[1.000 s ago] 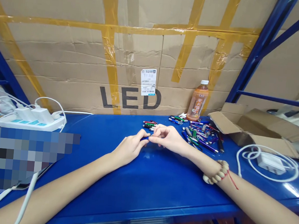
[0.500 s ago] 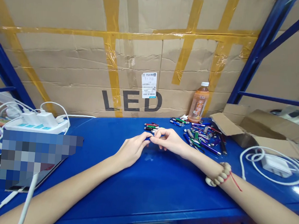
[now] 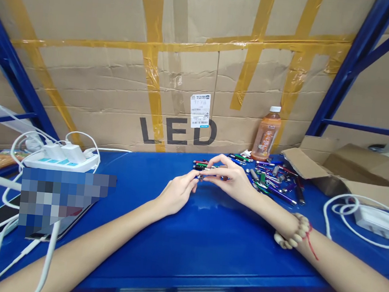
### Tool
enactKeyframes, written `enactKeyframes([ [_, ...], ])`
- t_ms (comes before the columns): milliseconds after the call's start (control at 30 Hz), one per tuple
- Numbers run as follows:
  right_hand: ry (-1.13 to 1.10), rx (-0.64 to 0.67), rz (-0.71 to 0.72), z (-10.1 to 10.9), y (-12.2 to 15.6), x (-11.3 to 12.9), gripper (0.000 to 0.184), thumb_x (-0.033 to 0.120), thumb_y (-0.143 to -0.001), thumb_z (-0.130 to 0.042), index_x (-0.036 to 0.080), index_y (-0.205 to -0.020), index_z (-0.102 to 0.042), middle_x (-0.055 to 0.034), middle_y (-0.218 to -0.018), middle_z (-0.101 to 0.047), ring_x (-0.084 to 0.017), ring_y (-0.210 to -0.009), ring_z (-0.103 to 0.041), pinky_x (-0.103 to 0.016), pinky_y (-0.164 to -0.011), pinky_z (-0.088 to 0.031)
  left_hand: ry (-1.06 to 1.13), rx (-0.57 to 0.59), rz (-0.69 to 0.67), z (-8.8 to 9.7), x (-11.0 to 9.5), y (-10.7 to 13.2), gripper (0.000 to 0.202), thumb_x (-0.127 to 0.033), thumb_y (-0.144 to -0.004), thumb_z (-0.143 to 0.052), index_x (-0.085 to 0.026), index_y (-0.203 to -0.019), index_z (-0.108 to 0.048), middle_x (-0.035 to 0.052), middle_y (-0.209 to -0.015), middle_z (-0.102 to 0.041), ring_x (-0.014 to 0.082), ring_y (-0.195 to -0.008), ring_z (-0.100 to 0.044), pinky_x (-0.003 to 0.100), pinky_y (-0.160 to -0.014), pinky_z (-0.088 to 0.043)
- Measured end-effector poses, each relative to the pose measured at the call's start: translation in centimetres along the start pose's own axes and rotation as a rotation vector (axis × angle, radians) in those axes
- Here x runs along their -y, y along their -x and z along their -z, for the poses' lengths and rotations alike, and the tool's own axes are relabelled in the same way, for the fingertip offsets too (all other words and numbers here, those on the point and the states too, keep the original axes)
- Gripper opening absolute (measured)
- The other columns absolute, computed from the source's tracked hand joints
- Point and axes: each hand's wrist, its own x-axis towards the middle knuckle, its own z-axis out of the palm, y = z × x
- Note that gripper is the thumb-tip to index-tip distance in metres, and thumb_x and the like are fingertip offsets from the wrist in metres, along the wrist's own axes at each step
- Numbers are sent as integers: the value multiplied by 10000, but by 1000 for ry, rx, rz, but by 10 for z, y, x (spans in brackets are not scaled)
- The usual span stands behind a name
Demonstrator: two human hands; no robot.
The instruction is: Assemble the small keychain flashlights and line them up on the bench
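My left hand (image 3: 179,191) is closed, its thumb and fingertips pinching a small dark, shiny piece (image 3: 200,177) whose kind I cannot make out. From the other side, my right hand (image 3: 229,178) pinches at the same piece, its index finger arched above. Fingers cover most of the piece. Just behind the fingertips, a few pen-shaped metal tubes (image 3: 200,166) in red, green and black lie side by side. A pile of similar coloured tubes (image 3: 280,194), blue, green and silver, spreads behind and right of my right hand.
The blue tabletop (image 3: 171,253) backs onto a large taped carton (image 3: 111,84). An orange drink bottle (image 3: 267,133) stands beyond the pile. Right are an open carton (image 3: 373,168) and a white charger (image 3: 376,222). Left are a power strip (image 3: 63,161), cables and a blurred-out device (image 3: 75,226).
The view has shifted, so the scene appears a little further right. My right index finger has risen into an arch, and a small shiny piece now shows between the fingertips.
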Motion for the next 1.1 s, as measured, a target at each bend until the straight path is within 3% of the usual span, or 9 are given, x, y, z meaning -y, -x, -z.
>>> enactKeyframes([
  [233, 21, -27, 68, 1, 0, 0, 167, 271, -806, -553, 263, -909, -685, -47, -952, -514, -127, -811, -564, -268, -721, -482, 23, -2, -12, 1, 1, 0, 240, -283, -906, -251, -202, -879, -475, -26, -712, -518, 118, -666, -510, 228, -694, -385],
  [433, -21, -13, 37, -1, 2, -2, 158, 271, -807, -551, 248, -888, -685, -49, -968, -496, -117, -785, -572, -273, -724, -487, 23, 37, -43, 2, 2, 0, 265, -292, -908, -254, -188, -824, -483, -19, -744, -521, 114, -683, -504, 223, -695, -377],
  [600, -83, 17, -11, -4, 3, -5, 147, 284, -793, -566, 227, -769, -699, -54, -953, -513, -139, -834, -558, -277, -711, -490, 36, 112, -26, 4, 2, 0, 299, -309, -916, -239, -211, -1036, -494, -26, -678, -528, 117, -612, -494, 217, -620, -371],
  [833, -163, 107, -34, -4, 6, -11, 202, 303, -802, -546, 200, -714, -696, -63, -939, -509, -111, -716, -538, -264, -647, -482, -11, 167, -51, 5, -1, 3, 297, -302, -918, -250, -248, -1109, -471, 5, -946, -609, 151, -787, -566, 239, -687, -392],
  [1100, -222, 114, -48, -10, 12, -18, 230, 340, -798, -546, 186, -691, -680, -53, -892, -494, -95, -675, -512, -246, -611, -474, -62, 196, 3, 5, -5, 6, 234, -291, -909, -265, -226, -1066, -426, 31, -927, -609, 183, -774, -589, 274, -688, -404],
])
